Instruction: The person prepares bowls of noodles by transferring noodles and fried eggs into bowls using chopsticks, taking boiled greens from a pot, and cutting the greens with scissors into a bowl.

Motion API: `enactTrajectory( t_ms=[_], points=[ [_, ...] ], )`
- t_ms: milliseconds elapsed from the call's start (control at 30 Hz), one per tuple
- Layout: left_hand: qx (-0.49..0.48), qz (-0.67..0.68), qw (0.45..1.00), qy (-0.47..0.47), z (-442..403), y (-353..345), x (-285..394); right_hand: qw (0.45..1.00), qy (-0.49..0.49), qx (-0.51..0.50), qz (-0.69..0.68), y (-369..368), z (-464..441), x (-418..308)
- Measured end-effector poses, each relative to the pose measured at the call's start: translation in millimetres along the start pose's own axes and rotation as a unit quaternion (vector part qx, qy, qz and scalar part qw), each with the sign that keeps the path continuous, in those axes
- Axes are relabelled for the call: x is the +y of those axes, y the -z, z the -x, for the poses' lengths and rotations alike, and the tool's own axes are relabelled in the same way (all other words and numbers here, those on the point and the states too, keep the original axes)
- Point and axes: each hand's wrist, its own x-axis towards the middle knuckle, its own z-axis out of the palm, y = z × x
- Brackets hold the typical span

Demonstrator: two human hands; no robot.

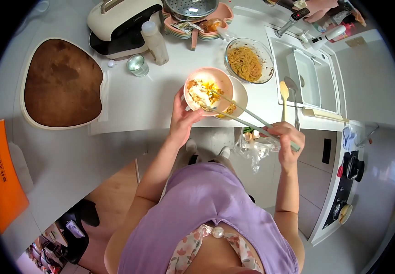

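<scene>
My left hand (183, 116) grips a pink bowl (227, 78) by its near left side, the fingers wrapped round it. Rice and yellow bits of food (202, 91) lie inside the bowl. A pair of pale green chopsticks (247, 116) is held in my right hand (285, 140), with the tips reaching into the bowl. Behind and partly under the pink bowl sits a white bowl (242, 96) holding some noodles. Farther back, a glass bowl (251, 59) contains a heap of brown noodles.
On the right, a wooden spoon (284, 93) and a metal ladle (292, 84) rest beside the sink (333, 100). A glass (137, 66), a bottle (155, 45) and a cream appliance (122, 23) stand at the back left. A plastic bag (256, 153) hangs below the counter edge.
</scene>
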Motion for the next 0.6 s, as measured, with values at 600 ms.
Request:
enactTrajectory(
  t_ms=[600],
  points=[
    [-0.014,-0.033,0.999,0.026,-22.8,-42.6,-21.4,0.996,-0.01,0.077,0.038,27.0,21.7,28.0]
  ],
)
